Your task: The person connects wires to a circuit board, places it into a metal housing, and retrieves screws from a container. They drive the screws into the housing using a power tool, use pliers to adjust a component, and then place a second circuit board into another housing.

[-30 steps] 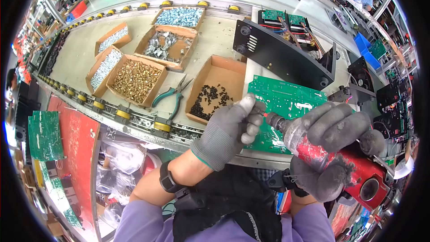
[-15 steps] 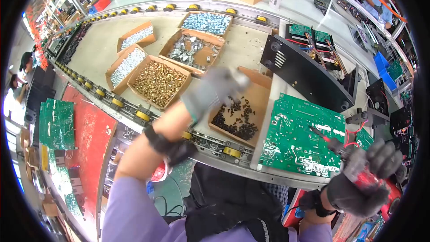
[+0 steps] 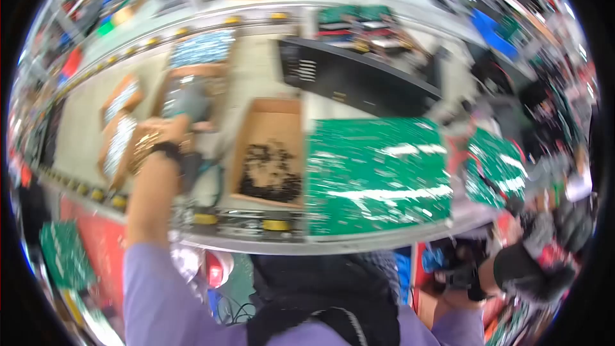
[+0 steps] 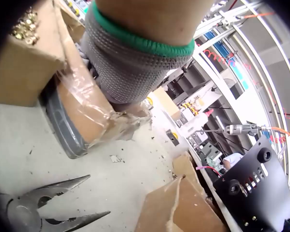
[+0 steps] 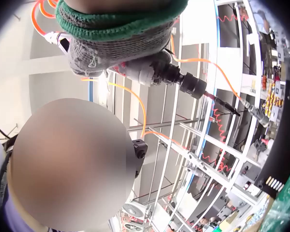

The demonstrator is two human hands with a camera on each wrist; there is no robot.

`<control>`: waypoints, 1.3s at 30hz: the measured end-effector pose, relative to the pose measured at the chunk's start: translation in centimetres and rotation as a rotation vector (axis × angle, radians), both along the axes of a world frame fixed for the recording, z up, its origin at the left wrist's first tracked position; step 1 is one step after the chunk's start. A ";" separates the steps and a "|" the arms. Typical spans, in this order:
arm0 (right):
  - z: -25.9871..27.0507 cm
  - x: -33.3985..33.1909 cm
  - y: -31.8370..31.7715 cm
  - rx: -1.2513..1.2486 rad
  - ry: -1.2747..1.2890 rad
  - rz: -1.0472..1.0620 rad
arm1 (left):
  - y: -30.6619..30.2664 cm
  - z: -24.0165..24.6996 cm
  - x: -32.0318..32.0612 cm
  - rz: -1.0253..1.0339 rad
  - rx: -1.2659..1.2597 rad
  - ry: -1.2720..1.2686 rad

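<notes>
My gloved left hand (image 3: 194, 99) is blurred in the head view, reaching into the cardboard box of metal clips (image 3: 186, 83). In the left wrist view, the grey cuff of the left glove (image 4: 130, 72) shows at the box wall (image 4: 82, 101), which hides the fingers. My gloved right hand (image 3: 544, 250) grips a red power screwdriver (image 3: 552, 256) at the right, off the bench edge. Its black chuck (image 5: 191, 84) and bit (image 5: 227, 105) stick out past the right glove (image 5: 121, 53). A large green circuit board (image 3: 378, 173) lies on the bench between the hands.
A box of black screws (image 3: 269, 170) stands left of the board. Pliers (image 4: 34, 208) lie beside the clip box, near the box of brass-coloured screws (image 3: 144, 150). A black metal panel (image 3: 359, 77) stands behind the board. Rollers (image 3: 275, 224) run along the front edge.
My left hand has left the screwdriver's tip and swung left past the black screws into the clip box. My right hand has drawn the screwdriver away from the board, to the right.
</notes>
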State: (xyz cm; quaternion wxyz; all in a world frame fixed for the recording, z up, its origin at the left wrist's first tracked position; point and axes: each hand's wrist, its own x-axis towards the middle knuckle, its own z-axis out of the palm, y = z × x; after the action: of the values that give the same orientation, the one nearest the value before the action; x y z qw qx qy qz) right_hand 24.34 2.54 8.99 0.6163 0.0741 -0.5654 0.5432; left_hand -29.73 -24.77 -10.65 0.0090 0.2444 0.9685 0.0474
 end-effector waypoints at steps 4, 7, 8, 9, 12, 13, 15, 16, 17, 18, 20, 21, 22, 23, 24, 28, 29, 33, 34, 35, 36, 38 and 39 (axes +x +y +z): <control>0.9 1.5 3.3 0.225 -0.100 -0.023 | -0.4 3.3 0.5 -0.044 0.877 -0.582; -0.1 0.9 4.1 0.102 -0.177 -0.063 | 3.0 9.3 9.8 -0.225 1.092 -0.657; -0.5 0.4 3.7 0.022 -0.261 -0.091 | 3.6 10.0 11.5 -0.335 1.064 -0.704; -1.0 0.4 3.9 0.000 -0.303 -0.121 | 4.7 11.7 15.3 -0.369 1.085 -0.736; -3.2 -0.5 5.6 -0.010 -0.315 -0.186 | 8.7 14.3 26.5 -0.537 1.211 -0.887; -3.8 -0.7 6.0 0.015 -0.321 -0.202 | 9.7 15.1 30.4 -0.416 1.255 -1.012; -4.5 -1.2 6.7 0.049 -0.319 -0.153 | 11.2 14.6 34.6 -0.521 1.135 -1.410; -4.7 -1.3 6.9 0.043 -0.318 -0.149 | 12.3 11.7 36.8 -0.726 1.166 -1.549; -5.0 -1.3 7.0 0.040 -0.339 -0.150 | 13.1 11.0 38.9 -0.713 0.963 -1.671; -5.1 -1.4 7.2 0.039 -0.361 -0.151 | 14.2 9.7 40.2 -0.792 0.691 -1.691; -5.4 -1.6 7.5 0.053 -0.387 -0.122 | 16.7 7.0 42.8 -0.682 0.628 -1.810; -5.5 -1.8 7.6 0.066 -0.406 -0.101 | 17.7 6.5 43.5 -0.675 0.630 -1.813; -5.7 -1.9 7.4 0.045 -0.401 -0.107 | 18.8 6.2 43.9 -0.628 0.684 -1.796; -5.7 -1.9 7.4 0.039 -0.406 -0.104 | 19.7 5.8 44.3 -0.579 0.737 -1.780; -5.6 -1.9 7.6 0.041 -0.469 -0.130 | 20.4 5.1 44.6 -0.571 0.736 -1.785; -5.7 -2.3 7.6 0.065 -0.549 -0.193 | 21.8 4.6 45.4 -0.385 0.887 -1.935; -5.6 -2.5 7.6 0.085 -0.569 -0.200 | 22.0 4.8 45.4 -0.270 0.948 -1.908; -5.8 -2.6 7.6 0.049 -0.575 -0.117 | 23.2 3.8 45.9 -0.238 1.068 -1.683; -6.1 -2.6 7.9 0.079 -0.577 -0.130 | 23.5 3.6 45.9 -0.255 1.092 -1.666; -6.4 -2.6 8.1 0.109 -0.579 -0.144 | 23.8 3.4 45.9 -0.273 1.114 -1.649; -6.8 -2.6 8.3 0.106 -0.584 -0.140 | 24.0 3.3 46.0 -0.265 1.115 -1.652; -7.4 -2.8 8.6 0.162 -0.647 -0.180 | 24.5 2.9 46.4 -0.221 1.169 -1.670; -7.3 -3.1 8.3 0.161 -0.651 -0.176 | 24.8 1.4 47.0 -0.214 1.170 -1.672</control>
State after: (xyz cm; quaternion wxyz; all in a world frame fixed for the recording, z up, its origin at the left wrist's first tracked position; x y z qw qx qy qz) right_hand 21.29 10.80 1.70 0.4402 -0.1036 -0.7776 0.4368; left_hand 17.26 0.01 -9.28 0.5644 0.1846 0.4508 0.6664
